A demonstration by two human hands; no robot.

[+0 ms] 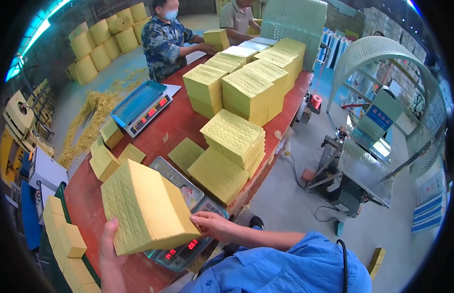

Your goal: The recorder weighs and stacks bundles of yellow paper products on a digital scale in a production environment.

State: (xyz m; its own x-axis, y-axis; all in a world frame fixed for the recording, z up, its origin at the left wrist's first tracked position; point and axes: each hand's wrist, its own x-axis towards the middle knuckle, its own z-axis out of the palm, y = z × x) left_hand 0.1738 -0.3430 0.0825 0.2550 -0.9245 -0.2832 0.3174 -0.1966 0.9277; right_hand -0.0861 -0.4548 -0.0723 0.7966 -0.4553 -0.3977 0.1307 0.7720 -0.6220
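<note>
The left hand [111, 242] comes up from the near edge with its fingers spread flat along the left face of a thick stack of yellow embossed paper sheets [146, 207], gripping it from that side. The right hand [213, 225] presses its curled fingers against the stack's near right corner, so both hands clasp the one bundle between them. The stack is tilted, its dimpled top face turned left and its smooth cut edges facing the camera, and it is held just above a digital scale [184, 251] with red digits on the near part of the red table [161, 134].

Two scales are in view: that one and a blue-topped scale [140, 105] farther left. Left of the held stack lie three small loose bundles [105, 157]. To the right, near the table's middle, one flat sheet pile [218, 174] lies beside a taller pile [235, 136]. Beyond them stands a cluster of tall stacks [249, 83]; their exact number I cannot tell. Two people work at the far end: one in a patterned shirt [162, 41], one in a grey shirt [235, 18].
</note>
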